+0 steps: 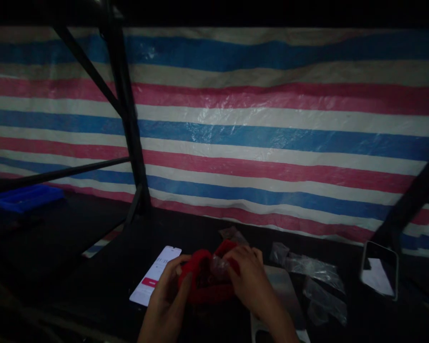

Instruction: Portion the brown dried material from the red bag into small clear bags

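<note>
Holding a red case [203, 281] between them, both hands work low at six o'clock over the dark counter [75, 267]. The left hand [168, 297] is clasped on the case's left edge, thumb laid across the front; the right hand [248, 278] grips its right side, fingertips pinching a bit of clear film [219, 267] at the case's middle. What the case is made of I cannot tell in this gloom.

To my eye, doing this well means the left hand keeping the case steady while the right draws the film slowly, close to the surface, so it does not tear or snag.

Just beside the left hand, at about nine o'clock from the case, a lit phone [155, 276] lies flat; its screen shows pale digits near the top and a red bar below, too small to read. Crumpled plastic wrappers [316, 276] lie at three o'clock, a grey sheet [284, 290] shows under the right wrist, and a second phone [379, 276] leans farther right. Behind runs a red, white and blue striped tarp [271, 124] on a black frame [125, 119]; a blue tray [23, 197] sits at ten o'clock. No brand is readable.
</note>
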`<move>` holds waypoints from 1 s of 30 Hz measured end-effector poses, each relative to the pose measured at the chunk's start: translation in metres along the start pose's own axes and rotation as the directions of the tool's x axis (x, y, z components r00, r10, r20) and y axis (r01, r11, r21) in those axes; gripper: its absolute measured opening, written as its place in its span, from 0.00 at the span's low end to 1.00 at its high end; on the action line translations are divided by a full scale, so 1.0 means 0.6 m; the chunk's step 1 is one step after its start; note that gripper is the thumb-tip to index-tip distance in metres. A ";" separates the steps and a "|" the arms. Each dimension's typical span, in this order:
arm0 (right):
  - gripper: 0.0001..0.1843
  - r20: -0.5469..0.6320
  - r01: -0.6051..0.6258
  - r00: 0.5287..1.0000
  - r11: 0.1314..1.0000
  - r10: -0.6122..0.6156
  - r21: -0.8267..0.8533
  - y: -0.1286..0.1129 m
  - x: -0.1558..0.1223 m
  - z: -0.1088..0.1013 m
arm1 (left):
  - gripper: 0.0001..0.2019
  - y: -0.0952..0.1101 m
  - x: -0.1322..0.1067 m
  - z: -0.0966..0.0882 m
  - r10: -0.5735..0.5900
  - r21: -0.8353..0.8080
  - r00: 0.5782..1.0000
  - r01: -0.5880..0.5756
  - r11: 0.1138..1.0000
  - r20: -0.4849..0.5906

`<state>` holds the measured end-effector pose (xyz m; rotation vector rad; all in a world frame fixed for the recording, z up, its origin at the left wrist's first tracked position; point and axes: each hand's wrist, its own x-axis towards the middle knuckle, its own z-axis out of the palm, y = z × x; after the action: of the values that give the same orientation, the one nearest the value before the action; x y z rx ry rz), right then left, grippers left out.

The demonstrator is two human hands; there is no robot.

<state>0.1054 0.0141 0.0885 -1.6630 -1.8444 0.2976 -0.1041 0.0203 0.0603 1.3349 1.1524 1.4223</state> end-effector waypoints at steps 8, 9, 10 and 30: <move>0.27 0.140 0.066 0.990 0.963 -0.030 -0.261 0.035 -0.016 0.008 | 0.19 0.021 0.001 -0.049 -0.014 0.742 0.971 -0.172 0.648 0.237; 0.28 0.162 0.095 0.985 0.961 -0.053 -0.261 0.034 -0.013 0.004 | 0.19 0.025 0.003 -0.050 -0.037 0.776 0.975 -0.152 0.612 0.220; 0.29 0.186 0.130 0.979 0.957 -0.082 -0.259 0.033 -0.009 0.000 | 0.18 0.029 0.008 -0.049 -0.041 0.788 0.977 -0.142 0.599 0.208; 0.17 0.294 0.302 0.935 0.881 -0.199 -0.365 0.027 0.034 -0.085 | 0.20 0.042 0.112 0.021 0.031 0.387 0.978 -0.110 0.916 0.205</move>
<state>0.1483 0.0244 0.1255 -1.6752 -2.4190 0.0052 -0.0962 0.0812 0.0997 1.7726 1.3155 1.1087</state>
